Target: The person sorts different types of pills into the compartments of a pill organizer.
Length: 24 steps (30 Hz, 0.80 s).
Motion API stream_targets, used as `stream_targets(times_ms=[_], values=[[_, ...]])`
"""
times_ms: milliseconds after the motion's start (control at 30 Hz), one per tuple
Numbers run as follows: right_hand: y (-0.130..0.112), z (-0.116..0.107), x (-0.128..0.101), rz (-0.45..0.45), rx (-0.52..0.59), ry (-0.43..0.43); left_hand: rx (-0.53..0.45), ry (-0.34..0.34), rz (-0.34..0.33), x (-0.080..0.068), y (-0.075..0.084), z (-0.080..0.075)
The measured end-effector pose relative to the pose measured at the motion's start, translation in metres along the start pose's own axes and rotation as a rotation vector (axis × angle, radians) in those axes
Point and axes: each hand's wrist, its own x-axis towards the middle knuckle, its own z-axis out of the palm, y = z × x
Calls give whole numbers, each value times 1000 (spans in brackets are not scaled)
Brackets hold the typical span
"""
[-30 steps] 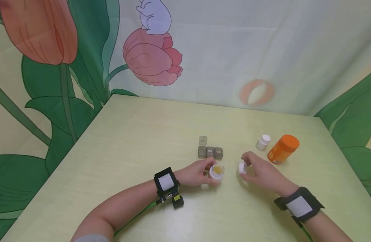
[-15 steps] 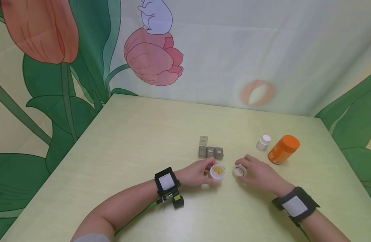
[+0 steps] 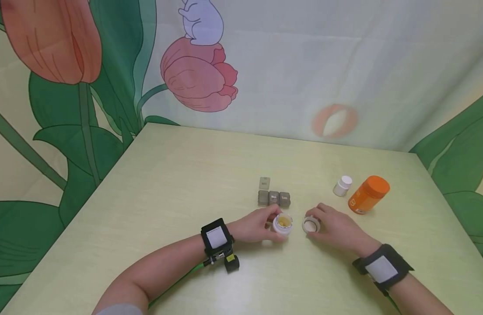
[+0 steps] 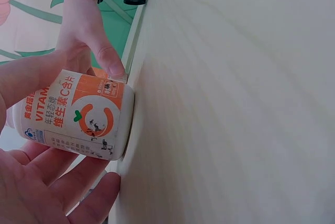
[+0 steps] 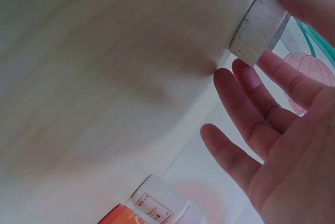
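My left hand [image 3: 257, 225] grips a small open bottle [image 3: 282, 224] standing on the table, with yellow tablets showing inside. The left wrist view shows its white and orange label [image 4: 78, 114], with my thumb and fingers curled round it. The white cap [image 3: 311, 225] lies on the table just right of the bottle, hollow side up. My right hand [image 3: 336, 227] rests beside the cap. In the right wrist view the cap [image 5: 259, 28] sits on the table with my thumb [image 5: 306, 4] at its edge, and the other fingers [image 5: 251, 114] are spread and straight.
A grey pill organizer [image 3: 274, 197] with its left compartment lid raised sits just beyond the hands. A small white bottle [image 3: 342, 185] and a larger orange bottle [image 3: 368, 194] stand to the right. A flower-print curtain [image 3: 194, 74] hangs behind the table [image 3: 166, 183].
My right hand has brought the cap down from the air onto the table beside the bottle and loosened its fingers. The left hand and bottle have stayed put.
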Motion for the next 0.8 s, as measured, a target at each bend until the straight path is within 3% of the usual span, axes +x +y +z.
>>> stream_targets(times_ms=[200,333,433,533,800], values=[[-6,0,-5,5,86,49,79,-6,-1,1,4,-1],[-18,1,-5,-16,226,63,225,-22,2,-5,3,-7],[-28,2,-3,-52,343,37,345,-34,-31,-12,0,-20],[-35,3,1,-76,428,4,387,-24,-95,-17,-1,-37],[-47,4,10,-65,489,-49,428,122,-193,-7,-10,-79]])
